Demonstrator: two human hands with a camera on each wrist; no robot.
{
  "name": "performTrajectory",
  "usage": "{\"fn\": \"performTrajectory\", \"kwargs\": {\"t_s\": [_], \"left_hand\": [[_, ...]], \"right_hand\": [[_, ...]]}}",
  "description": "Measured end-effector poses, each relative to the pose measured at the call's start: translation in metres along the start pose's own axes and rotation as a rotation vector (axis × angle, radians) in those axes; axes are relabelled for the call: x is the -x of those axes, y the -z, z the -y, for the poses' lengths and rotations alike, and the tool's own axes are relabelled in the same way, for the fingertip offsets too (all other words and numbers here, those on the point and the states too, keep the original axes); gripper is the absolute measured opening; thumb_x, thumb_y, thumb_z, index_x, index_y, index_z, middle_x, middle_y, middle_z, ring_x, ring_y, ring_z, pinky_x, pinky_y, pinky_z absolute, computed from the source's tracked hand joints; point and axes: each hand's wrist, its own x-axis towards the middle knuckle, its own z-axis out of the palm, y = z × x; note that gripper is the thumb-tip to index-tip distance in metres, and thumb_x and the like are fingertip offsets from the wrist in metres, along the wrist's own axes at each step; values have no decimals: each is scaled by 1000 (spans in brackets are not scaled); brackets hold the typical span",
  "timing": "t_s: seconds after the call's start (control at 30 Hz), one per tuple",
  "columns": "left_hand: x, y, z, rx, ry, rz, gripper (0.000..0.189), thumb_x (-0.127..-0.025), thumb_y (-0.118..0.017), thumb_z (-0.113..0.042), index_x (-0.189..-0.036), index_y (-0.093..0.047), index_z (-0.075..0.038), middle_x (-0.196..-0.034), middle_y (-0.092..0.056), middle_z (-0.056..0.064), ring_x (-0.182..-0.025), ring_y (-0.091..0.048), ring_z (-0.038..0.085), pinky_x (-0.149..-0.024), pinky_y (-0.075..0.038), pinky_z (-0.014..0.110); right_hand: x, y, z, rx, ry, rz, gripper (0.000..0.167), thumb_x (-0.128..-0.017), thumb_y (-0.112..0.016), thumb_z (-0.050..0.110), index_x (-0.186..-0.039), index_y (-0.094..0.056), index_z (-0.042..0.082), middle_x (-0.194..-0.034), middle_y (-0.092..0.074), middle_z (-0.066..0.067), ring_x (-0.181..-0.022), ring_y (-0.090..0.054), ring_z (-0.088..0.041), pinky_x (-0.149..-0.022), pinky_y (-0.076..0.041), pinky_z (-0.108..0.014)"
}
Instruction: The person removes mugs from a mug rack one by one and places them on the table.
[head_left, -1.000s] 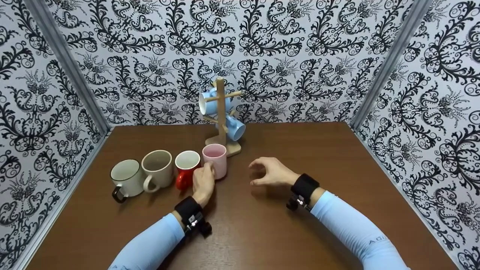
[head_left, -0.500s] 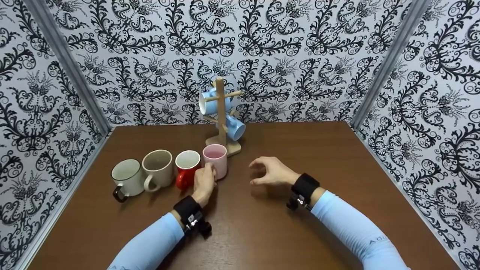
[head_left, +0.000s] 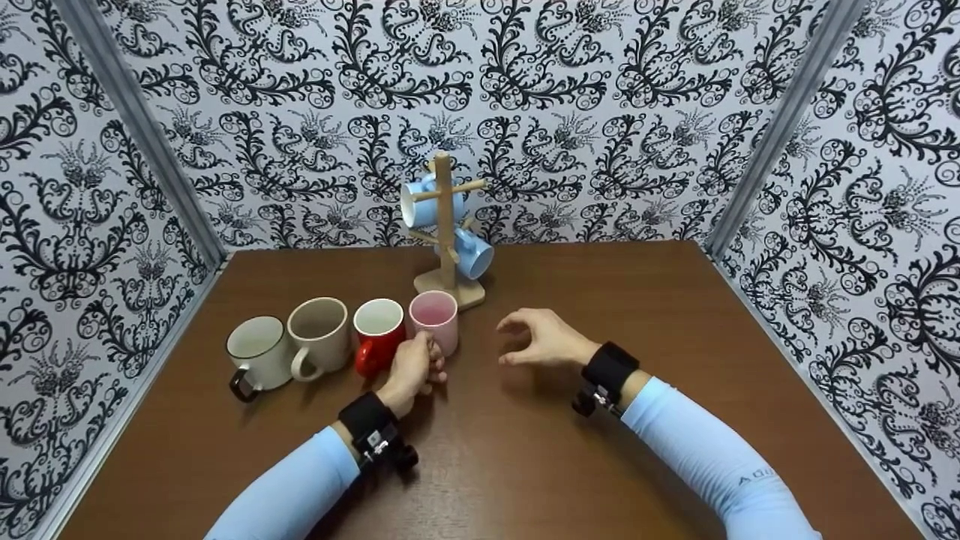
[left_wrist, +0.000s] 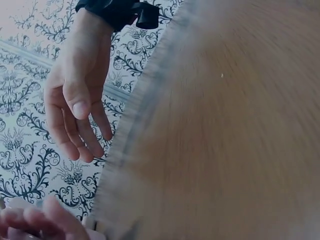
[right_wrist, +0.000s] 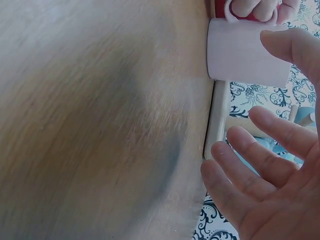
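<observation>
My left hand grips the handle of a pink mug, the rightmost in a row of mugs on the table. In the right wrist view its curled fingers are at the handle of the pink mug. Just left of that hand stands a red mug with a white inside. My right hand is held off to the right of the pink mug, thumb and fingers spread in a loose curve around nothing. The left wrist view shows the right hand and blurred left fingertips.
A wooden mug tree stands behind the pink mug, with an upper light blue mug and a lower one hung on it. Further left are a beige mug and a white mug with a black handle. Patterned walls enclose the table.
My left hand has shifted slightly toward me and its lower fingers now show. The pink mug's rim tips a little nearer to me. The right hand stays nearly still.
</observation>
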Motion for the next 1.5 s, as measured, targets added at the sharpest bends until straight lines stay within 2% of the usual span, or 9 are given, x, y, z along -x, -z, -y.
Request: {"fn": "performTrajectory", "kwargs": {"t_s": [0.17,0.3,0.57,0.73,0.87,1.03,1.17,1.33,1.5], "left_hand": [[9,8,-3,-142,-90,49,52,-119,-41,-35,-96,-75,-3,-86,-78,7,-59,-71,11,-46,-37,24],[13,14,-7,-251,-163,76,48,-121,-46,-31,-112,-77,5,-98,-80,15,-63,-73,14,-45,-41,25],[24,26,-22,-462,-273,67,29,-113,-59,-19,-104,-75,4,-89,-76,22,-60,-75,25,-45,-56,30],[35,36,-42,-789,-423,26,29,-108,-63,-22,-89,-80,-9,-70,-74,6,-58,-71,22,-53,-55,36],[42,42,-70,-1065,-596,-78,33,-102,-67,-24,-70,-71,-14,-70,-73,10,-69,-74,35,-63,-59,57],[34,44,-125,-1135,-652,-105,40,-106,-65,-27,-69,-58,-16,-72,-69,12,-68,-72,36,-66,-63,56],[17,40,-172,-1134,-635,-127,33,-111,-60,-33,-88,-69,-12,-74,-64,4,-65,-65,25,-61,-61,45],[-5,30,-216,-1236,-596,-256,37,-113,-55,-39,-117,-71,-7,-78,-62,4,-65,-61,22,-57,-54,38],[-30,23,-249,-1381,-463,-316,38,-115,-46,-37,-94,-65,-12,-78,-58,2,-68,-59,21,-59,-53,37]], "right_hand": [[-1,1,2,18,-5,-6,60,-86,-92,36,-133,-76,3,-125,-81,-14,-117,-76,-32,-106,-62,-50],[-2,5,6,7,-13,3,58,-87,-91,35,-134,-76,3,-126,-81,-15,-115,-77,-33,-104,-63,-49],[-9,21,9,-26,-28,18,54,-90,-90,28,-134,-75,1,-128,-80,-24,-116,-80,-37,-103,-66,-48],[-18,42,18,28,-23,-27,48,-90,-91,25,-132,-77,5,-125,-82,-21,-110,-81,-34,-102,-66,-50],[-31,69,29,101,-25,-78,47,-92,-90,24,-132,-76,4,-127,-82,-18,-108,-78,-34,-106,-63,-54],[-52,111,43,120,-80,-123,46,-97,-85,23,-135,-73,2,-130,-80,-20,-104,-76,-35,-102,-64,-51],[-70,142,58,63,-141,-173,44,-100,-82,22,-137,-71,1,-127,-79,-21,-112,-76,-35,-102,-65,-49],[-92,166,70,51,-233,-219,47,-103,-79,28,-140,-68,2,-129,-76,-19,-113,-74,-32,-103,-63,-45],[-118,176,73,102,-307,-229,48,-105,-77,35,-141,-69,4,-130,-76,-18,-115,-72,-31,-104,-62,-45]]}}
